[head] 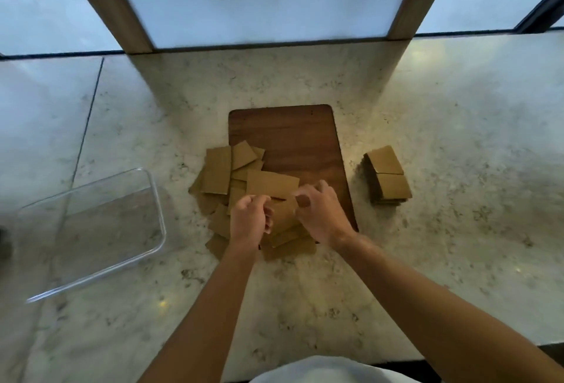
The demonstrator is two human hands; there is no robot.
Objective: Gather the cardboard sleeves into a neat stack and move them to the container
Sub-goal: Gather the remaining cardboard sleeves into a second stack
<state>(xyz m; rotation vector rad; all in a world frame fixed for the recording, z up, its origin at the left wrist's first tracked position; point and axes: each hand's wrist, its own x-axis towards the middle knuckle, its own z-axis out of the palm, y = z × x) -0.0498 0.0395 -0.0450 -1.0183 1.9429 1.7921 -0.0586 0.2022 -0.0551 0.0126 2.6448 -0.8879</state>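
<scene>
Several flat brown cardboard sleeves (218,173) lie scattered across the left edge of a dark wooden board (293,135) and the marble counter. One sleeve (271,185) is raised between my hands. My left hand (248,218) pinches its left lower edge, and my right hand (317,211) pinches its right edge, with more sleeves under both hands. A neat stack of sleeves (387,179) stands on the counter to the right of the board. A clear plastic container (155,199) sits at the left, with nothing in it.
The marble counter (442,126) runs back to frosted window panes with wooden posts (406,25). A seam crosses the counter at the far left (87,126). The counter's front edge lies near my body.
</scene>
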